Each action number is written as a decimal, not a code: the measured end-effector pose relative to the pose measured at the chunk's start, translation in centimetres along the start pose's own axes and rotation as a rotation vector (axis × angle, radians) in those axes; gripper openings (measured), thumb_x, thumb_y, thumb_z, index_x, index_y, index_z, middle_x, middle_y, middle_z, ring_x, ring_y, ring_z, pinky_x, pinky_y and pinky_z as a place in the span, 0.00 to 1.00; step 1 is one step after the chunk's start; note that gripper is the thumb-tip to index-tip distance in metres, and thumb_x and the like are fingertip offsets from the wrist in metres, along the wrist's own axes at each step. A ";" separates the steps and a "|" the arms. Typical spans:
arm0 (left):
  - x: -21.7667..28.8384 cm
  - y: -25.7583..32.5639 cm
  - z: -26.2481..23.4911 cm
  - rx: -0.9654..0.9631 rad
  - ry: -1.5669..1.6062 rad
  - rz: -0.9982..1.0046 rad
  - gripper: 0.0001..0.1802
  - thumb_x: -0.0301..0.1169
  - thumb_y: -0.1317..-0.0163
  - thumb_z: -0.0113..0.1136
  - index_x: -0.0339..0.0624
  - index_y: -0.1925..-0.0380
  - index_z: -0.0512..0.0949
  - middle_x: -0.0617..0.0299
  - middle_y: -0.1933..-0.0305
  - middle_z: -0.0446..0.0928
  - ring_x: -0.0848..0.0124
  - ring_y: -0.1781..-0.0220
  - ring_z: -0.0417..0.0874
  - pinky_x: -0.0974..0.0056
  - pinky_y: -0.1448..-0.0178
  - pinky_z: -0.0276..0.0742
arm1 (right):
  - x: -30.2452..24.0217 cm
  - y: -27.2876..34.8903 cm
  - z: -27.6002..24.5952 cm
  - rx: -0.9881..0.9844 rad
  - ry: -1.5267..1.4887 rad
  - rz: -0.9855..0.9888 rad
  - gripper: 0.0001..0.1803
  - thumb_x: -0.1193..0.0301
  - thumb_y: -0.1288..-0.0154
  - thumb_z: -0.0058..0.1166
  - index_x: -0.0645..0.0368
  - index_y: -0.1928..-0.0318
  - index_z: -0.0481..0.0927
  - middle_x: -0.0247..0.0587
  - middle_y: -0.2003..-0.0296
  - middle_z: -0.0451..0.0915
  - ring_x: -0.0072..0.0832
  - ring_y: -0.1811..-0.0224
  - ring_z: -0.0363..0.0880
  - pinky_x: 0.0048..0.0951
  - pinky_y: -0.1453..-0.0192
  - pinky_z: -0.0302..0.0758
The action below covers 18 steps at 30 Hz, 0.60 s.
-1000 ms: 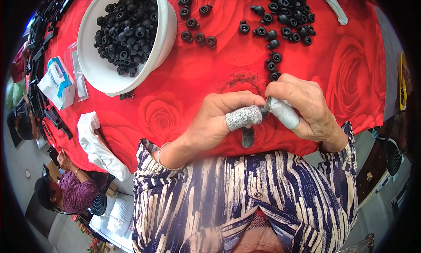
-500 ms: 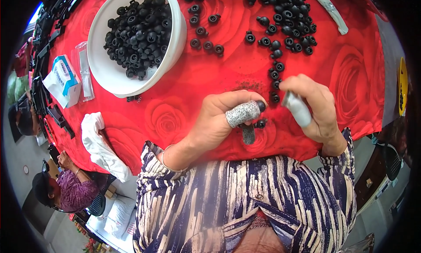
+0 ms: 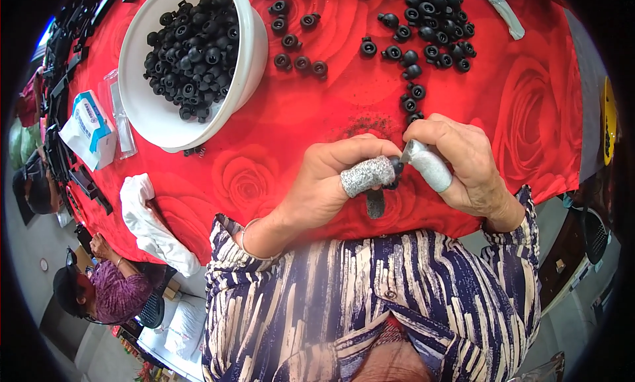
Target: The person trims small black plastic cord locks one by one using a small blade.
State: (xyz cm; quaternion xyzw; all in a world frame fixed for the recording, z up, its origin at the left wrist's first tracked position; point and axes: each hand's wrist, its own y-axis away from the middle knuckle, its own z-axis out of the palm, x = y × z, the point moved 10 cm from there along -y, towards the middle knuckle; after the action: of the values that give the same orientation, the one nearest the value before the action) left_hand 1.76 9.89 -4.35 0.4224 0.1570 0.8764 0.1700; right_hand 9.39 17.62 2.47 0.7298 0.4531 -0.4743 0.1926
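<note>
Since half a second ago, the right hand point(image 3: 466, 158) has swung leftward, bringing its short blade point(image 3: 408, 150) from well apart to the left fingertips; the left hand point(image 3: 331, 173) pinches a small black knob point(image 3: 397, 164) between its thumb and a finger in a speckled grey sleeve point(image 3: 367, 176); the knob lies just left of the blade, whose edge slants down toward it; whether they touch is too small to tell, and the knob's long axis is mostly hidden by the fingers; the right hand is closed round the blade, a pale wrap point(image 3: 432, 170) on its thumb, so the knob sits in the left hand with the right hand just beside it; farther left on the counter point(image 3: 311, 117) lies a white cloth point(image 3: 149, 216); just beyond the right hand runs a line of loose knobs point(image 3: 409, 105); beyond, at left, stands a white bowl point(image 3: 254, 61) holding many more.
</note>
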 end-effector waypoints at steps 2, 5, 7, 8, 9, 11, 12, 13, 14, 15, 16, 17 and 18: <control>-0.2 0.0 0.0 0.003 0.006 -0.024 0.12 0.25 0.37 0.57 0.33 0.54 0.78 0.64 0.63 0.76 0.79 0.63 0.76 0.73 0.58 0.72 | -0.2 0.0 0.0 -0.007 0.044 -0.014 0.13 0.73 0.46 0.60 0.62 0.60 0.74 0.41 0.74 0.75 0.35 0.75 0.77 0.32 0.74 0.72; -0.2 0.0 0.1 0.013 0.002 -0.032 0.12 0.25 0.37 0.57 0.33 0.54 0.78 0.64 0.63 0.76 0.79 0.63 0.76 0.73 0.58 0.72 | -0.2 0.0 0.0 -0.009 0.036 -0.017 0.14 0.73 0.47 0.61 0.62 0.60 0.75 0.41 0.74 0.75 0.35 0.75 0.77 0.32 0.74 0.72; -0.1 0.1 0.0 0.014 -0.004 -0.019 0.12 0.25 0.37 0.57 0.33 0.54 0.78 0.64 0.63 0.76 0.79 0.63 0.76 0.73 0.58 0.72 | -0.3 -0.2 0.0 -0.020 0.035 -0.019 0.14 0.73 0.47 0.61 0.62 0.60 0.75 0.41 0.74 0.75 0.35 0.75 0.77 0.32 0.74 0.72; -0.2 0.1 -0.1 0.011 0.003 -0.024 0.13 0.25 0.37 0.57 0.33 0.53 0.78 0.64 0.63 0.76 0.79 0.63 0.76 0.73 0.58 0.72 | -0.3 -0.2 0.1 -0.031 0.034 -0.021 0.14 0.73 0.47 0.61 0.63 0.60 0.75 0.42 0.74 0.75 0.35 0.75 0.78 0.32 0.74 0.73; -0.3 0.1 -0.1 0.003 0.011 -0.030 0.13 0.25 0.37 0.57 0.33 0.53 0.78 0.63 0.62 0.76 0.79 0.63 0.76 0.73 0.58 0.72 | -0.3 -0.2 0.1 -0.030 0.036 -0.020 0.14 0.73 0.47 0.61 0.63 0.60 0.75 0.42 0.74 0.75 0.35 0.75 0.78 0.32 0.74 0.73; -0.3 0.1 0.0 -0.003 0.022 -0.033 0.13 0.25 0.37 0.57 0.33 0.53 0.78 0.63 0.62 0.77 0.79 0.62 0.76 0.73 0.58 0.72 | -0.5 -0.2 0.1 -0.025 0.047 -0.039 0.13 0.73 0.47 0.61 0.63 0.61 0.75 0.42 0.74 0.75 0.35 0.75 0.77 0.31 0.74 0.73; -0.3 0.1 0.1 -0.007 0.032 -0.034 0.13 0.25 0.37 0.57 0.33 0.53 0.78 0.63 0.61 0.77 0.78 0.62 0.76 0.73 0.57 0.72 | -0.4 -0.1 0.1 -0.025 0.047 -0.038 0.13 0.73 0.47 0.61 0.63 0.61 0.75 0.42 0.74 0.75 0.35 0.75 0.77 0.31 0.74 0.73; -0.2 0.1 0.1 -0.007 0.033 -0.036 0.13 0.25 0.37 0.57 0.33 0.53 0.78 0.63 0.61 0.77 0.78 0.62 0.76 0.73 0.57 0.72 | -0.4 0.0 0.2 -0.026 0.035 -0.048 0.13 0.74 0.46 0.59 0.64 0.61 0.74 0.42 0.75 0.74 0.35 0.76 0.75 0.31 0.74 0.71; -0.2 0.1 0.2 -0.012 0.030 -0.033 0.13 0.25 0.37 0.57 0.33 0.53 0.78 0.63 0.61 0.77 0.78 0.61 0.77 0.73 0.57 0.73 | -0.4 0.1 0.3 -0.028 0.024 -0.057 0.12 0.75 0.45 0.57 0.64 0.60 0.74 0.42 0.75 0.73 0.34 0.77 0.73 0.31 0.73 0.68; -0.2 0.1 0.2 -0.015 0.028 -0.029 0.13 0.25 0.37 0.57 0.33 0.53 0.77 0.62 0.61 0.77 0.78 0.61 0.77 0.73 0.56 0.73 | -0.4 0.1 0.3 -0.029 0.022 -0.057 0.12 0.75 0.45 0.57 0.64 0.60 0.74 0.42 0.75 0.73 0.34 0.77 0.73 0.31 0.73 0.68; -0.2 0.1 0.2 -0.013 0.028 -0.030 0.13 0.25 0.37 0.57 0.33 0.53 0.77 0.62 0.61 0.77 0.78 0.61 0.77 0.73 0.56 0.73 | -0.3 0.1 0.3 -0.027 0.020 -0.053 0.12 0.75 0.45 0.57 0.64 0.60 0.74 0.42 0.75 0.73 0.34 0.77 0.73 0.31 0.74 0.68; -0.1 0.2 0.1 -0.012 0.035 -0.020 0.13 0.25 0.37 0.57 0.32 0.53 0.77 0.62 0.60 0.77 0.78 0.60 0.77 0.73 0.56 0.73 | -0.2 0.1 0.3 -0.025 0.018 -0.049 0.12 0.75 0.46 0.57 0.64 0.61 0.74 0.41 0.75 0.73 0.34 0.77 0.73 0.31 0.74 0.68; 0.0 0.2 0.2 -0.012 0.042 -0.010 0.13 0.25 0.37 0.57 0.32 0.53 0.77 0.62 0.60 0.77 0.77 0.60 0.77 0.72 0.56 0.73 | -0.2 0.0 0.3 -0.025 0.018 -0.048 0.12 0.75 0.46 0.57 0.64 0.61 0.74 0.41 0.75 0.73 0.34 0.77 0.73 0.31 0.74 0.68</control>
State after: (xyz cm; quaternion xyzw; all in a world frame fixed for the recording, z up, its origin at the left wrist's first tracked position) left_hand 1.88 9.73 -4.21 0.4021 0.1574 0.8851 0.1738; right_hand 9.23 17.25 2.50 0.7204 0.4780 -0.4667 0.1863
